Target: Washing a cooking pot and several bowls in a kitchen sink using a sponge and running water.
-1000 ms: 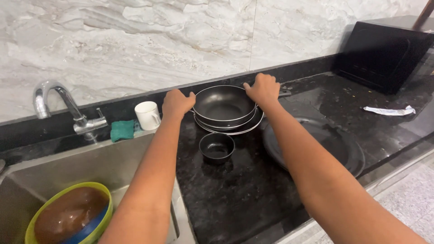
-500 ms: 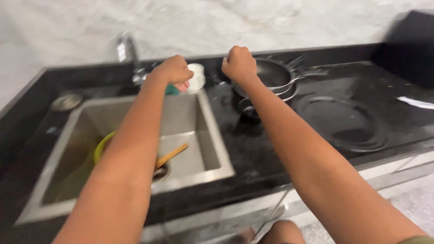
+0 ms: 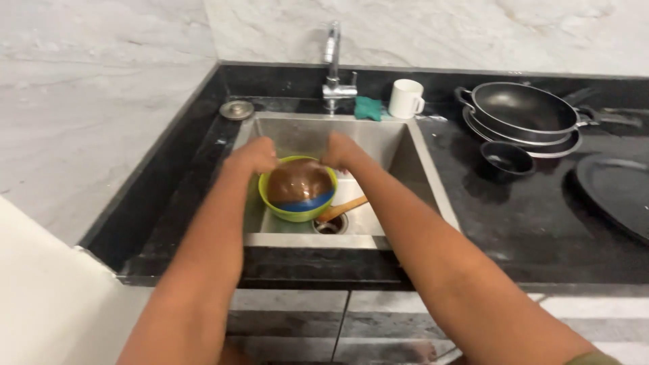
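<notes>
Bowl (image 3: 298, 192) mid-frame is lime green with a blue band, brown inside. Steel-grey sink (image 3: 389, 142). The surface (image 3: 541, 223) is glossy black, walls are white-grey marble. White mug (image 3: 405, 99) and teal sponge (image 3: 368, 108) up top, black pans (image 3: 524, 111) upper right.

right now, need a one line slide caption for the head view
Both hands, left hand and right hand, grip a green bowl of brown liquid over the steel sink.

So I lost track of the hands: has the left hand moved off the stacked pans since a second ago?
Yes. The left hand has gone from the stacked pans leftward into the sink, onto the green bowl.
</notes>
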